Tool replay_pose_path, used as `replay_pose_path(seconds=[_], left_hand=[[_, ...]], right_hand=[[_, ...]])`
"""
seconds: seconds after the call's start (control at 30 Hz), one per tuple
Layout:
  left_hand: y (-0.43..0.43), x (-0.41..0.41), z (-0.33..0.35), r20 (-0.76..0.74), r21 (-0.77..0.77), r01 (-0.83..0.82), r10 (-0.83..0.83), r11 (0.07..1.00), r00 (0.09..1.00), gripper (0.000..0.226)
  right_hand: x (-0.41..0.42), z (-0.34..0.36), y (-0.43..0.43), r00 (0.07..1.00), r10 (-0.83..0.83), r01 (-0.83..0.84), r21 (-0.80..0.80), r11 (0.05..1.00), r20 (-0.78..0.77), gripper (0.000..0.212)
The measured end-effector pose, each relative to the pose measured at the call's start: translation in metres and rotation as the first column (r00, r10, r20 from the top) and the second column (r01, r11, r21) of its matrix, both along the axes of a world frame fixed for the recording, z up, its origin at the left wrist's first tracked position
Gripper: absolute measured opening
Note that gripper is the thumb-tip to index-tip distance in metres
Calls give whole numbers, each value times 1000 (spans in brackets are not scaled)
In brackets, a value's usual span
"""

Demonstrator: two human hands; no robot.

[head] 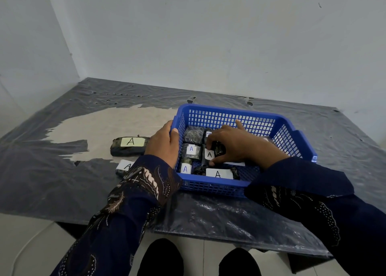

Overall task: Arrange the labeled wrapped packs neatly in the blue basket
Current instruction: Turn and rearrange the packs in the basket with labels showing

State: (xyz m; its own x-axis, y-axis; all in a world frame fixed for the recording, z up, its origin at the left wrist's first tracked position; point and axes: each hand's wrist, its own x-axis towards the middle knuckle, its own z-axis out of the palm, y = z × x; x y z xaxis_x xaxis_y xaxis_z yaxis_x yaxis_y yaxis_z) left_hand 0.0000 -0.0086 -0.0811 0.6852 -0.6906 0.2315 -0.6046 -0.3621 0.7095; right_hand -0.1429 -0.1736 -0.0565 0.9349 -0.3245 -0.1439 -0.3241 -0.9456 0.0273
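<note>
A blue basket point(234, 113) stands on the table right of centre. Several dark wrapped packs with white "A" labels lie inside, among them one near the front wall point(218, 173) and one at the left point(191, 150). My right hand point(236, 144) is inside the basket, fingers closed on a labeled pack point(210, 155) in the middle. My left hand point(165, 144) grips the basket's left rim. Outside, to the left, lies a pack with a yellow-green "A" label point(130, 146), and another white-labeled pack point(125, 167) is partly hidden by my left sleeve.
The table is covered with wrinkled dark plastic sheeting point(62, 171), torn away over a pale patch point(108, 125). White walls meet behind it at the far left corner. The table's front edge runs just below the basket, above the tiled floor.
</note>
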Motion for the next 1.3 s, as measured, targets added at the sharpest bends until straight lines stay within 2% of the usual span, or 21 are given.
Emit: replay_pose_path(seconds=[0.13, 0.23, 0.3, 0.47, 0.77, 0.9, 1.0, 1.3], left_hand=[[0, 1, -1, 0, 0, 3, -3, 1000, 1000, 46], [0, 1, -1, 0, 0, 0, 0, 1000, 1000, 47], [0, 0, -1, -4, 0, -4, 4, 1000, 1000, 47], [1, -1, 1, -5, -16, -4, 4, 1000, 1000, 45], [1, -1, 0, -14, -25, -8, 8, 1000, 1000, 45], [2, -1, 1, -19, -28, -6, 6, 1000, 1000, 45], [2, -2, 1, -8, -30, -13, 12, 999, 1000, 43], [4, -4, 3, 21, -31, -7, 7, 999, 1000, 40]], right_hand=[[5, 4, 0, 999, -24, 22, 59, 998, 37, 43], [20, 6, -1, 987, -13, -2, 96, 995, 159, 31], [33, 5, 2, 978, -16, -3, 89, 996, 207, 32], [58, -1, 7, 985, -25, 16, 51, 999, 173, 50], [60, -2, 4, 988, -29, 21, 58, 998, 150, 57], [58, 0, 3, 987, -30, 13, 108, 994, 159, 47], [55, 2, 3, 973, -40, 6, 149, 989, 227, 39], [67, -5, 9, 962, -53, 25, 108, 994, 266, 47]])
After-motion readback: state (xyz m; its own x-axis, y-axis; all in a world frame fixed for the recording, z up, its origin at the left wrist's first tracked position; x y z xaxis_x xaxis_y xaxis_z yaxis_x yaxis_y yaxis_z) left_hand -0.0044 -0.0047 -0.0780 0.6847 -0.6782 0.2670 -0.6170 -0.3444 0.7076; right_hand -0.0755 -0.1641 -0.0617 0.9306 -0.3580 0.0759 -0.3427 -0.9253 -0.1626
